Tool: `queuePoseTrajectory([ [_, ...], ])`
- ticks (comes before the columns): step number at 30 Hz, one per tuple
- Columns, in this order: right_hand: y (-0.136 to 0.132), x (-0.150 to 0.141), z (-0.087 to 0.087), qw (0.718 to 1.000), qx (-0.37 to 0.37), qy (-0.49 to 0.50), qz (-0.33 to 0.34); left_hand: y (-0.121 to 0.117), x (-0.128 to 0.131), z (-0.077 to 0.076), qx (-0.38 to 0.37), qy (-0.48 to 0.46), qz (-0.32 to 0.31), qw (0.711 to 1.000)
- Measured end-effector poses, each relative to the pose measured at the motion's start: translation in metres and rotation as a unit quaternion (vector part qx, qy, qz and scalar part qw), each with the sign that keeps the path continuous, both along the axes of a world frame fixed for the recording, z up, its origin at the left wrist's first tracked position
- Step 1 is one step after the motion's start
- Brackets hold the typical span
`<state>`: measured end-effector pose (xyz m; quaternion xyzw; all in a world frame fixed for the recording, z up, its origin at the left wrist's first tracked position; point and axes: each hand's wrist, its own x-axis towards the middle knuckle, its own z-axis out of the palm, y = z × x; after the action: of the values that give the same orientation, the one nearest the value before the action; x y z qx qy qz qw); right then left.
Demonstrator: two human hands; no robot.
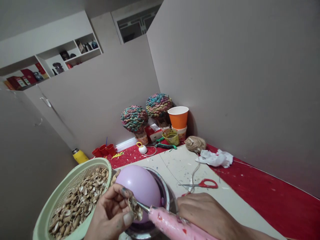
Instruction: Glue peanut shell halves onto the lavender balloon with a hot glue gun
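Observation:
My left hand [112, 213] pinches a small nut shell [135, 208] between thumb and fingers, right in front of a purple balloon [139, 186] that sits in a metal bowl [167, 196]. My right hand [207, 215] is wrapped round a pink glue gun [172, 226]. The gun's metal tip [143, 206] touches the shell. A green basket [53, 203] full of nut shells [80, 200] stands at the left, touching my left hand's side.
Red-handled scissors [203, 184] and string lie on the paint-speckled board [180, 163]. Behind are a twine ball [195, 144], white cloth [215, 158], orange cup [178, 117], two yarn-ball trees [145, 115], small red cups [103, 150], and a yellow bottle [79, 155]. A wall closes the right side.

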<state>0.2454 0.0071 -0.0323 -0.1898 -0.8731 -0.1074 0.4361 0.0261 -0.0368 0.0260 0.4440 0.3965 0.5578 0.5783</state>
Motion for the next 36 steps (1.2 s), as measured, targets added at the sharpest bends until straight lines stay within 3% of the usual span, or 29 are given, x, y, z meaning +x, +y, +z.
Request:
queuePoseTrajectory([
  [5,-0.001,0.001,0.005,0.999,-0.030,0.028,0.030,-0.001,0.000,0.001,0.001,0.001,0.005,1.000],
  [13,-0.002,0.001,0.007,0.999,-0.025,0.000,0.025,-0.001,0.002,0.002,0.022,0.003,0.025,0.999],
  [22,0.002,0.002,-0.003,0.999,0.001,-0.035,-0.001,0.000,-0.002,0.002,0.031,0.024,0.050,0.998],
  [30,0.002,0.003,-0.001,0.998,-0.040,0.019,0.055,-0.001,0.006,0.008,0.032,0.019,0.083,0.996],
  [36,0.006,0.004,-0.007,0.999,-0.028,-0.014,0.025,0.000,0.007,0.010,0.035,0.023,0.097,0.994],
])
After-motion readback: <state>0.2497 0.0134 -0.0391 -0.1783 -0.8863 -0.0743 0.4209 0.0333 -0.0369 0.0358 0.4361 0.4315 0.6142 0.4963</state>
